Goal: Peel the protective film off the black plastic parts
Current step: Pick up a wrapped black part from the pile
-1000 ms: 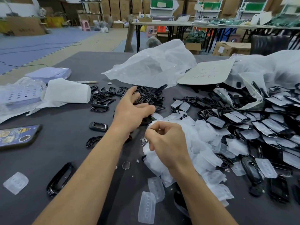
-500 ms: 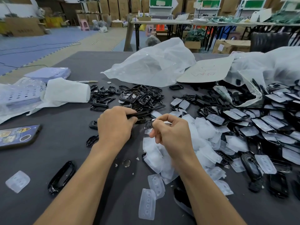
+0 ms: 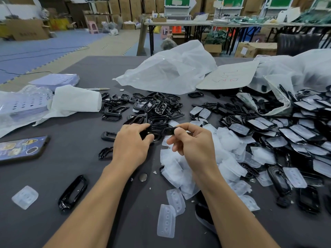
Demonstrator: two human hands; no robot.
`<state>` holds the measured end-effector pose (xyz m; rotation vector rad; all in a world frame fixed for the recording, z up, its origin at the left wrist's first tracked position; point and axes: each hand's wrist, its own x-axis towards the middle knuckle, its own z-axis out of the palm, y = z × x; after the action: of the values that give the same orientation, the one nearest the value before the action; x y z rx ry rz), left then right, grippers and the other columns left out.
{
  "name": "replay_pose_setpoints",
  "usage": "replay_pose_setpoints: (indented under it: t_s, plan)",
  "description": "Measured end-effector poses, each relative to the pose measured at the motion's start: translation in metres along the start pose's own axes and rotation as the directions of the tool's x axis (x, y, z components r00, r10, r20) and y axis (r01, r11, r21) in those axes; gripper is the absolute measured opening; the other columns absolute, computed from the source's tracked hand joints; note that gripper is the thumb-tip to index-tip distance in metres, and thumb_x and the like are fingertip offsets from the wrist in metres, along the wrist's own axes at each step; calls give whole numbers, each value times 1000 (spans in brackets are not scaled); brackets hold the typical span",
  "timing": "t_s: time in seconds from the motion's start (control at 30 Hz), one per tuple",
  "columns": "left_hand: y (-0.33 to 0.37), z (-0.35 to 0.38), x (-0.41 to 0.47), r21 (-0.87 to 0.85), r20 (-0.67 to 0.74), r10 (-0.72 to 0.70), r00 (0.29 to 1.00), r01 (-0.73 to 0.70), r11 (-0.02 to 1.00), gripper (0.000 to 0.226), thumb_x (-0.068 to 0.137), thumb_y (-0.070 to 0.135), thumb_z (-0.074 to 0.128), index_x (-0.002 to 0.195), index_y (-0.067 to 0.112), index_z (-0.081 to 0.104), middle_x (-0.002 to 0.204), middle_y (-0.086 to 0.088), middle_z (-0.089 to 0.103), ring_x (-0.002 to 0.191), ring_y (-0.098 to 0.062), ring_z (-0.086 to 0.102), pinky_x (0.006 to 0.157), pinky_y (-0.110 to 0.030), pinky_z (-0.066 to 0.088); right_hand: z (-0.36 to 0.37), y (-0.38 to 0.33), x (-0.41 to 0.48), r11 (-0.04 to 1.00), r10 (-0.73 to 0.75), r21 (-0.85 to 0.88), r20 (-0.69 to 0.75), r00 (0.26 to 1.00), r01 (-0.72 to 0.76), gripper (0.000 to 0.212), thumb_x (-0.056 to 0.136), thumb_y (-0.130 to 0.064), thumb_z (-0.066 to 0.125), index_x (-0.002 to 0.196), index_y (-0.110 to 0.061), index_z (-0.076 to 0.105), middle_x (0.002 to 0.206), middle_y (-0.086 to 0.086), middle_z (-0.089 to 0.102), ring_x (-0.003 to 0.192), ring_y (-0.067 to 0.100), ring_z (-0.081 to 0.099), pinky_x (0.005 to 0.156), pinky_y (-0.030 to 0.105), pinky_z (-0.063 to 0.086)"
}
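Table (image 3: 53,221), dark grey, holds everything. Clear plastic bag (image 3: 166,70) lies at far centre. Heap of film-covered black parts (image 3: 295,133) fills the right side. Pile of peeled film (image 3: 179,167) sits under the right hand (image 3: 195,145); heap of bare black frames (image 3: 155,106) lies beyond the left hand (image 3: 131,147). Phone (image 3: 19,149) at left edge. Right hand pinches one small black part (image 3: 169,131) between thumb and forefinger, above the film pile. Left hand curled over frames just beside it; cannot tell if it grips one.

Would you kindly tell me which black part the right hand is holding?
The small black part, pinched by the right hand and raised over the peeled films, not among the heaped parts.
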<state>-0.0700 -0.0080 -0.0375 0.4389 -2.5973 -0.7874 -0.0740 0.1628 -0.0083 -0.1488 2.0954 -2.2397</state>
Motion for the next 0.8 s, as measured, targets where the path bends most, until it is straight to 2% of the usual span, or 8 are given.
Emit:
replay_pose_setpoints:
  t_s: [0.1, 0.17, 0.27, 0.37, 0.47, 0.57, 0.73, 0.8]
  plan:
    - [-1, -2, 3, 55, -57, -26, 998, 29, 998, 29, 87, 35, 78, 115, 39, 77, 112, -1, 74, 110, -28, 62, 97, -39, 49, 0, 2, 2, 1000, -5, 28, 1, 1000, 5, 19, 99, -6, 58, 84, -10, 70, 71, 13, 75, 53, 19, 57, 49, 22, 42]
    - [-1, -5, 0, 3, -140, -66, 988, 67, 998, 20, 87, 33, 77, 105, 40, 80, 94, 4, 79, 94, -25, 69, 86, -36, 54, 0, 2, 3, 999, -1, 44, -2, 1000, 1, 19, 99, -5, 57, 86, -8, 71, 71, 14, 75, 52, 18, 58, 47, 24, 42]
    - [7, -12, -8, -289, -169, -181, 969, 127, 949, 13, 84, 32, 77, 94, 40, 81, 73, 15, 77, 65, -11, 73, 73, -32, 57, 0, 2, 5, 997, 4, 73, 1, 1000, -4, 21, 101, -3, 54, 91, -5, 73, 72, 14, 76, 52, 18, 61, 46, 25, 42]
    - [19, -16, -14, -610, -47, -295, 954, 207, 765, 14, 83, 22, 81, 85, 36, 81, 70, 12, 77, 43, -12, 64, 58, -29, 53, 0, 2, 5, 998, -2, 65, 1, 1000, 2, 23, 101, -4, 56, 86, -7, 73, 72, 13, 76, 53, 18, 63, 46, 25, 43]
    - [30, -19, -18, -790, 138, -260, 956, 264, 553, 16, 91, 13, 78, 87, 28, 82, 81, 1, 80, 46, -12, 63, 48, -21, 50, -1, 3, 4, 999, -18, 35, -7, 1000, 18, 20, 97, -10, 66, 78, -9, 73, 72, 10, 77, 53, 17, 64, 48, 24, 44]
    - [37, -21, -21, -826, 242, -213, 946, 317, 467, 18, 99, 18, 68, 90, 25, 82, 87, -1, 81, 60, -12, 72, 50, -17, 50, -2, 4, 4, 999, -22, 43, -45, 999, 23, 17, 93, -11, 71, 77, -9, 74, 70, 9, 76, 50, 14, 61, 48, 22, 44]
    - [34, -25, -20, -862, 431, -60, 900, 431, 268, 39, 106, 20, 48, 98, 24, 85, 102, -6, 81, 77, -20, 78, 60, -22, 58, -7, 2, 6, 997, -5, 82, -81, 997, 12, 19, 93, -12, 72, 75, -7, 74, 68, 10, 75, 51, 16, 57, 48, 21, 42]
    - [31, -26, -19, -858, 467, -4, 884, 454, 241, 43, 105, 19, 42, 102, 25, 84, 104, -6, 80, 84, -22, 78, 65, -24, 59, -8, 2, 7, 996, 2, 84, -86, 996, 5, 19, 93, -12, 73, 75, -6, 73, 68, 10, 74, 51, 16, 56, 48, 20, 43]
